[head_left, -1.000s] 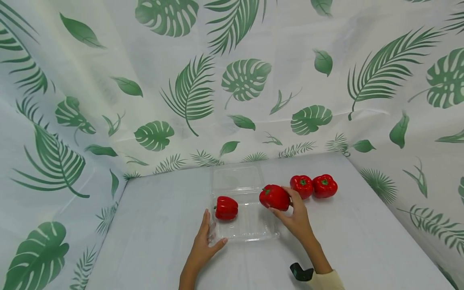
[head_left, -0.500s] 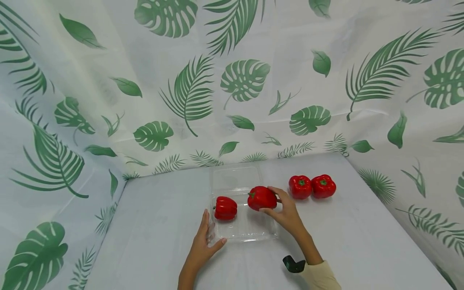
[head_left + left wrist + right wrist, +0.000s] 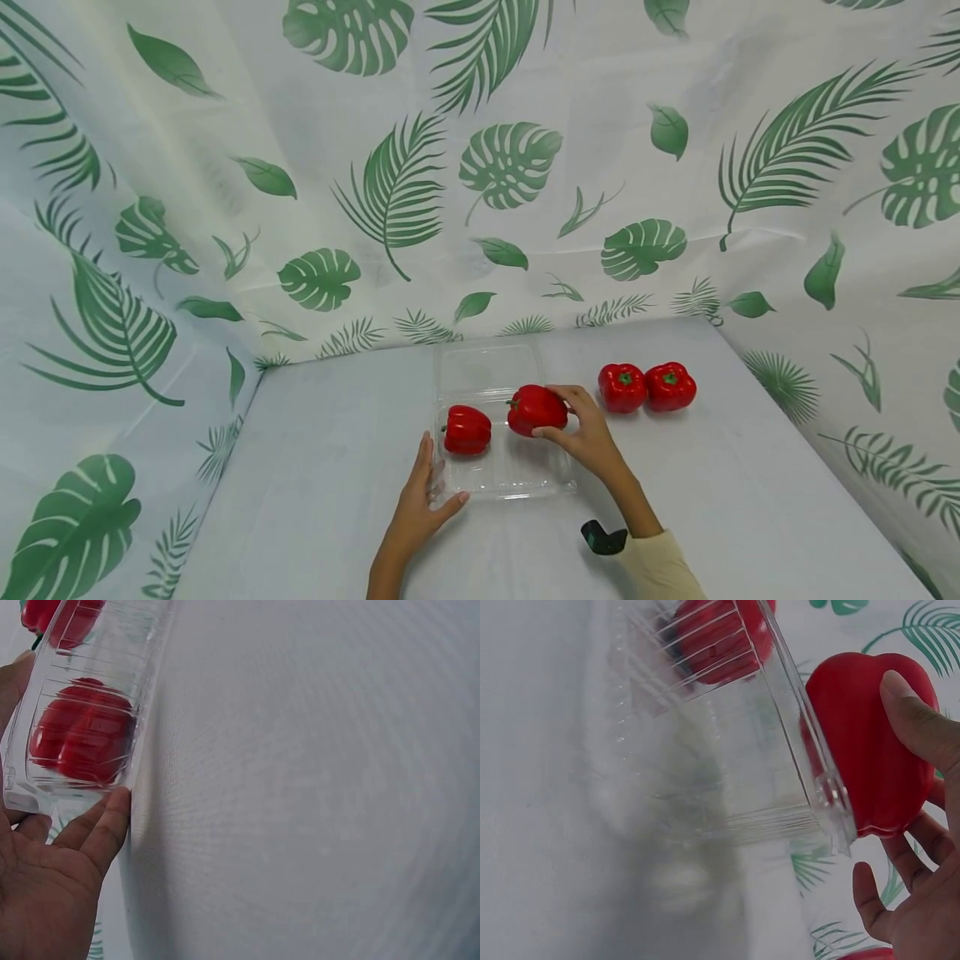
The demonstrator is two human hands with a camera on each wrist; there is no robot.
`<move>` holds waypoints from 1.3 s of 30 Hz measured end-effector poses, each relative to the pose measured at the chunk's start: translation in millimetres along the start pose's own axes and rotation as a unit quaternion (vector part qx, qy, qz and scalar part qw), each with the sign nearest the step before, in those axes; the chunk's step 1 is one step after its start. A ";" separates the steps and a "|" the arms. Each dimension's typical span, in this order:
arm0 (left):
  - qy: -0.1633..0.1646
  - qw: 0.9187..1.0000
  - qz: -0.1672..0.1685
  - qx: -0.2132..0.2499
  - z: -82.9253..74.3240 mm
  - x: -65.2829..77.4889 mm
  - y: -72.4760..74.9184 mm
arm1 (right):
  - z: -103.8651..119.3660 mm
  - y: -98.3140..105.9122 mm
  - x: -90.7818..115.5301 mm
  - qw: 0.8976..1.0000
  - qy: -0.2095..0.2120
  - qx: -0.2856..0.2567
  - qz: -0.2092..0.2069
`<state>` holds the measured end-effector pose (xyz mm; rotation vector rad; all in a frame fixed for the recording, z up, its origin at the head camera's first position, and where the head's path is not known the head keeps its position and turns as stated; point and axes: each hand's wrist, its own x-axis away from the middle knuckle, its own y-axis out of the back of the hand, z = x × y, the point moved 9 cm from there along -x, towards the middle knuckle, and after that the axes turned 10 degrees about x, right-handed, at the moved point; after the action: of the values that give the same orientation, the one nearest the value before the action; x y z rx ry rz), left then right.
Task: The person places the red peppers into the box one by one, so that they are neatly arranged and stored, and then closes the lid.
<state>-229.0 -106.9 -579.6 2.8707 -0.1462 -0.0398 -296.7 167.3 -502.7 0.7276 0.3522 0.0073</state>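
A clear plastic clamshell box [image 3: 502,485] lies with its lid [image 3: 489,367] folded back on the table. One red bell pepper [image 3: 467,431] rests on its side in the left part of the box. My right hand [image 3: 596,437] grips another red bell pepper [image 3: 537,410] between thumb and fingers, above the box's right part. In the right wrist view this pepper [image 3: 870,742] is level with the rim and partly over it. My left hand [image 3: 417,508] touches the box's left side with straight fingers [image 3: 109,829], its thumb toward the front edge.
Two more red bell peppers [image 3: 622,387] stand side by side on the white table [image 3: 322,467], right of the box. A small black device [image 3: 603,537] sits at the right wrist. Leaf-printed sheeting [image 3: 510,275] hangs behind the table and along its sides.
My right hand has carried its bell pepper leftward, from the box's right edge to over its inside. The left hand and the other peppers stay where they were.
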 end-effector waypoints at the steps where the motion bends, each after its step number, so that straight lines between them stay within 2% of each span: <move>1: 0.000 1.000 0.000 0.001 0.0 0.2 0.3 | 0.0 -1.1 -1.0 1.000 -0.001 0.001 0.003; 12: 0.011 1.000 -0.001 -0.007 0.4 -0.6 0.3 | -1.9 -15.5 -6.9 0.999 0.005 0.029 0.021; 21: 0.001 1.000 -0.002 -0.006 -2.1 -0.2 1.3 | -0.1 -22.3 -7.8 0.997 0.010 0.074 0.034; 34: -0.004 1.000 0.000 -0.002 -0.8 -1.4 0.5 | -0.9 -33.8 -9.5 0.986 0.020 0.159 0.044; 39: -0.005 1.000 -0.002 0.003 -1.2 -0.9 0.9 | -0.6 -36.3 -9.4 0.984 0.014 0.170 0.054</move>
<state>-229.9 -107.4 -578.2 2.8776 -0.1418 -0.0552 -309.9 139.2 -523.9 1.0849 0.3436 0.0619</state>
